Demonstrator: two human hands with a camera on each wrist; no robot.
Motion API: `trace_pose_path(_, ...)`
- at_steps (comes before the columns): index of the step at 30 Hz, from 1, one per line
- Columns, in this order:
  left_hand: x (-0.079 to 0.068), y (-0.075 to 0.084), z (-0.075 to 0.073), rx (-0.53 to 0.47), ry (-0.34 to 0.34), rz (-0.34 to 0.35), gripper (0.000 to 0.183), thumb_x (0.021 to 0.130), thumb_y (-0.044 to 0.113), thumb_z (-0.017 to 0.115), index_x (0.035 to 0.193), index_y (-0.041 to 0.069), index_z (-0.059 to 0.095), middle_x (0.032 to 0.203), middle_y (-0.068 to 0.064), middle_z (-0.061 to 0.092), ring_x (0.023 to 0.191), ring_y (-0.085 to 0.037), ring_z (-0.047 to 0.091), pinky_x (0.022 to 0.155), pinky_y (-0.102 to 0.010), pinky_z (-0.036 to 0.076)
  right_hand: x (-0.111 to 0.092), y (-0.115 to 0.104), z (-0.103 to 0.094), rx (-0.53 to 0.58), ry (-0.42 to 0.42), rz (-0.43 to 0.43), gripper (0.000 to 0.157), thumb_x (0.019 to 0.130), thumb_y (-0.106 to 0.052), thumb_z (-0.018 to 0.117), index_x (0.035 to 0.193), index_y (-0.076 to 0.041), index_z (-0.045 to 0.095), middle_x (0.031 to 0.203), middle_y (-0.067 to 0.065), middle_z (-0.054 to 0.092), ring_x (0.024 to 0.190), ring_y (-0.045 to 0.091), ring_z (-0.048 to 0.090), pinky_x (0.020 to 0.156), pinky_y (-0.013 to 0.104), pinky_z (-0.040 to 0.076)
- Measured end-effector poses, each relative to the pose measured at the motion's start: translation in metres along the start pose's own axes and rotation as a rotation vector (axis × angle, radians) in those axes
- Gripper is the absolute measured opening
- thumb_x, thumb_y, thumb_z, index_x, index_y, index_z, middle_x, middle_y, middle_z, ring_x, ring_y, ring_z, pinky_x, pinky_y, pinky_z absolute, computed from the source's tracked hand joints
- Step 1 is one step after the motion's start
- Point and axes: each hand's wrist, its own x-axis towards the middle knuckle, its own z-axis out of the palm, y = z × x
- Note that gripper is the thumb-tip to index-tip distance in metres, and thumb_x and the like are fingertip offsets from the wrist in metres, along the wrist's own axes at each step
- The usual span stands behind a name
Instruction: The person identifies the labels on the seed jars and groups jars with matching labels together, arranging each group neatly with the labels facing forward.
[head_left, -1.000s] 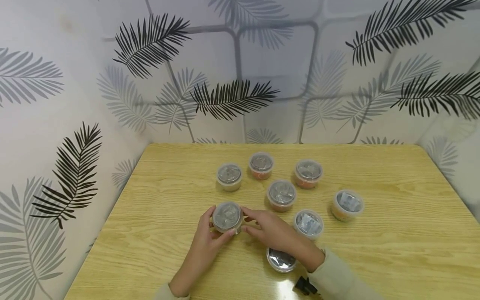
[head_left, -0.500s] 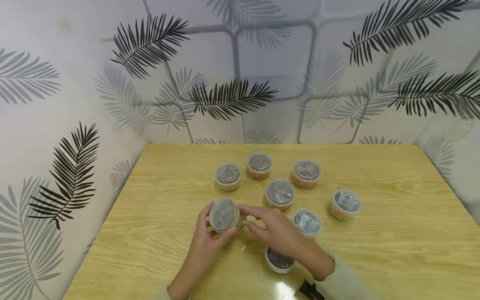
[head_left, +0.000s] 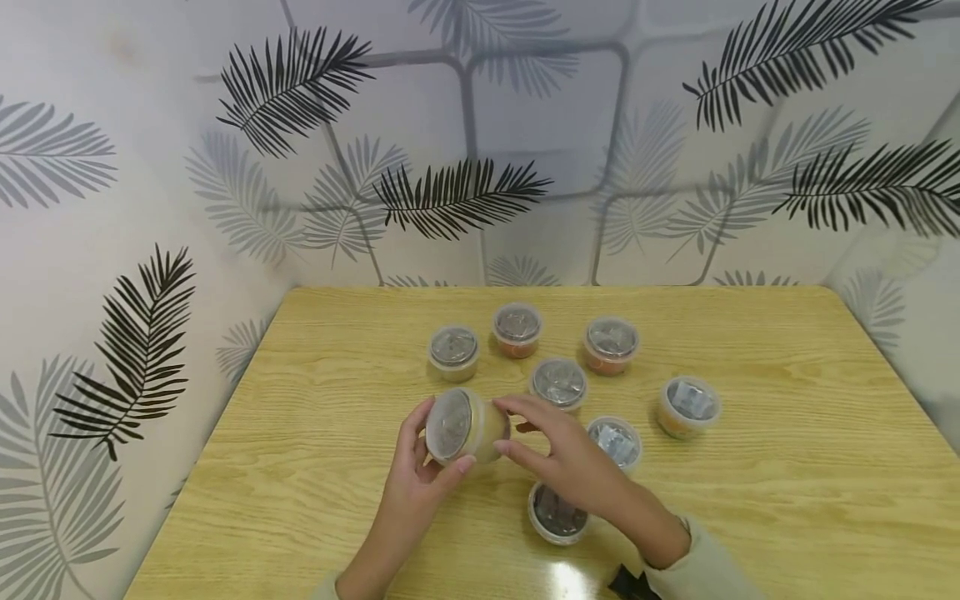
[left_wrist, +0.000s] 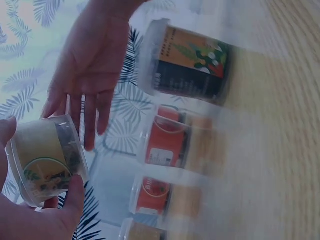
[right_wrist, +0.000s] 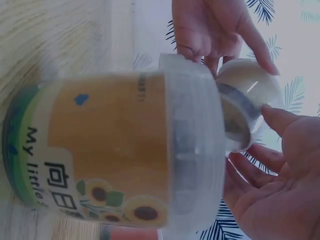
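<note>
My left hand [head_left: 416,479] grips a round clear plastic tub [head_left: 450,425] with a pale yellow body, its grey-topped lid tipped toward the left. At the base end, the thumb and fingertips of my right hand [head_left: 573,467] pinch the tub. In the left wrist view a printed label shows on the tub [left_wrist: 45,155], with the left thumb and a finger on either side of it. The other fingers of the right hand [left_wrist: 92,70] extend straight there. In the right wrist view the tub [right_wrist: 245,110] appears between both hands, its base end toward the camera.
More lidded tubs stand on the wooden table [head_left: 315,400]: one at back left [head_left: 453,350], another at far right [head_left: 688,408], one under the right forearm [head_left: 557,512]. A sunflower-label tub [right_wrist: 120,145] fills the right wrist view's foreground. Leaf-patterned wall covering [head_left: 555,125] rises behind.
The tub has turned from lid-up to lying on its side, lid facing left, and lifted slightly. My right hand has shifted right along with its base.
</note>
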Motion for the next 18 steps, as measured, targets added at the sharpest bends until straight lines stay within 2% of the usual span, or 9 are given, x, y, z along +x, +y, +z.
trace_pose_path(4,-0.002,0.007,0.002,-0.084,-0.025,0.048,0.078,0.087,0.005,0.063,0.146,0.013,0.013,0.146,-0.011,0.021,0.133,-0.029,0.028,0.101,-0.031,0.035,-0.001,0.001,-0.001,0.168,-0.025,0.05,0.047,0.094,-0.021,0.056,0.138,-0.012,0.042,0.135,0.003,0.046,0.119,0.02,0.048,0.093,0.032,0.045)
trace_pose_path(8,-0.003,0.013,0.005,-0.161,-0.052,0.082,0.077,0.088,0.001,0.061,0.146,0.012,0.012,0.148,-0.012,0.018,0.134,-0.029,0.026,0.102,-0.032,0.034,-0.003,0.001,-0.004,0.325,-0.079,0.116,0.048,0.097,-0.017,0.052,0.142,-0.014,0.036,0.138,0.005,0.043,0.119,0.022,0.049,0.092,0.031,0.046)
trace_pose_path(11,-0.004,0.015,0.006,-0.203,-0.086,0.101,0.076,0.089,0.001,0.059,0.146,0.01,0.011,0.149,-0.012,0.015,0.134,-0.029,0.024,0.103,-0.033,0.034,-0.003,0.0,-0.006,0.401,-0.116,0.147,0.049,0.097,-0.016,0.05,0.144,-0.017,0.033,0.139,0.007,0.041,0.118,0.022,0.05,0.091,0.035,0.046)
trace_pose_path(18,-0.005,0.017,0.006,-0.224,-0.138,0.101,0.076,0.091,0.007,0.058,0.148,0.013,0.007,0.149,-0.011,0.011,0.136,-0.029,0.02,0.104,-0.032,0.032,-0.004,-0.004,-0.009,0.525,-0.156,0.16,0.053,0.097,-0.012,0.051,0.145,-0.012,0.029,0.139,0.011,0.038,0.12,0.026,0.048,0.091,0.037,0.046)
